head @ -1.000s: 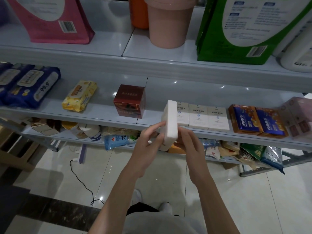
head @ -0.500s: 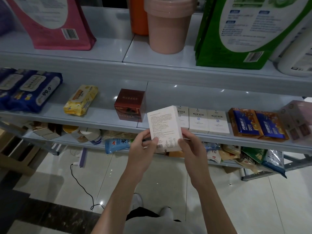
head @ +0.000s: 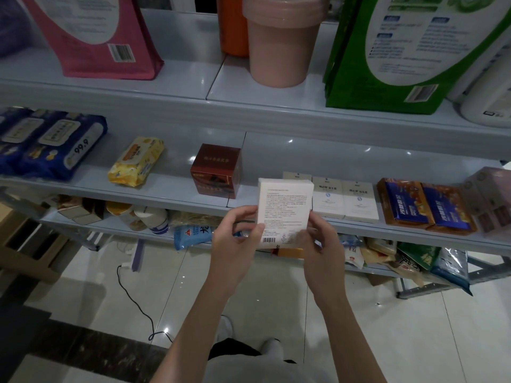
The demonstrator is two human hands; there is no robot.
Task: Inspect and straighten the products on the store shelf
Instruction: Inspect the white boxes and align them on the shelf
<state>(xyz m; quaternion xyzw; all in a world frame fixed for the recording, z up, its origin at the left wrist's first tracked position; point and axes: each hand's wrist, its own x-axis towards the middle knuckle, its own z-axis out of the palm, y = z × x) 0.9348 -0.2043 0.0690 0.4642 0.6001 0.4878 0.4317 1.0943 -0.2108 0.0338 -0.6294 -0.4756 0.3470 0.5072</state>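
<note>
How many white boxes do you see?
4. One white box is held by the left hand and right hand. Three stand along the middle shelf: one partly hidden behind it, two beside. Others may be hidden.

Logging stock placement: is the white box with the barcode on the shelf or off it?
Off it. The left hand and right hand hold the white box upright in front of the middle shelf.

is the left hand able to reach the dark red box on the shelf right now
Probably yes: the dark red box stands alone near the shelf edge, nothing before it. The left hand grips the white box, but the right hand holds it too.
</note>
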